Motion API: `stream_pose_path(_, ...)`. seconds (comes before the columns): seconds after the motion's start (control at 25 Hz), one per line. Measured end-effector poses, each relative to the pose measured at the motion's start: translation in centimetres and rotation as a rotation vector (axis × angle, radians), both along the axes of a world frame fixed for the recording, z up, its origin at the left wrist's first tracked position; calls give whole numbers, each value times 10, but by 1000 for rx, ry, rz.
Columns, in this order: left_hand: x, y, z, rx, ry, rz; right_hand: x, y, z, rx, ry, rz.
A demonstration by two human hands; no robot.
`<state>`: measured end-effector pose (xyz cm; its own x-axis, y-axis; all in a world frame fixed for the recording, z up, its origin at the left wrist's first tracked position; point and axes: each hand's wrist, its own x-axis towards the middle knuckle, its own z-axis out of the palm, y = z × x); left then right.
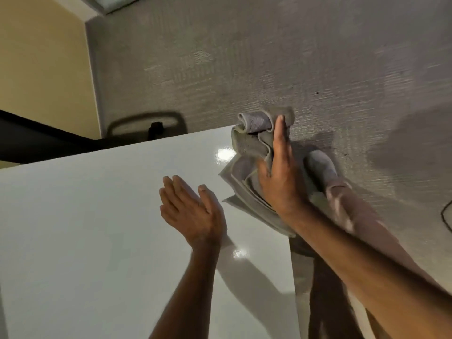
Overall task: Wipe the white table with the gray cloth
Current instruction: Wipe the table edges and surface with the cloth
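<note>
Cloth and corner fill the head view, the only one given. The right hand (277, 172) lies flat on the gray cloth (249, 152), fingers stretched forward and pressing it down at the far right corner of the white tabletop (97, 228). It does not look clenched; the thumb seems tucked into a fold, so the cloth is pinned under the palm more than gripped. The cloth is crumpled, with part of it curled over the far edge and another part hanging off the right edge above the gray carpet (269, 57). The left hand (193, 211) is released, palm open and fingers together, holding nothing and raised just above the tabletop near its middle right; whether it touches the surface cannot be told.

As to progress, the tabletop is glossy, with two bright reflections of light and no crumbs, stains or wet streaks to be seen. That suggests wiping is under way at this corner, but the pictures cannot show which areas have been covered; the broad left part may remain to be done.

No brand, label or readable writing appears anywhere. A dark chair back (146, 126) stands beyond the far edge.
</note>
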<state>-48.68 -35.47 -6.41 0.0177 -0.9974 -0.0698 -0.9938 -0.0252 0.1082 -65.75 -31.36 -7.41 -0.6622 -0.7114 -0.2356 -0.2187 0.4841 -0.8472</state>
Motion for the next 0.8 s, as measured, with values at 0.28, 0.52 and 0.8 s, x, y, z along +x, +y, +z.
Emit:
stream_pose_path(0.28, 0, -9, -3, 38, 32, 48, -35, -38, -2, 12, 97, 181)
stream_pose_path(0.52, -3, -12, 4, 100, 76, 99, -77, -58, 9, 78, 302, 600)
stream_pose_path(0.8, -13, -15, 3, 29, 95, 221, -104, -81, 11, 112, 341, 960)
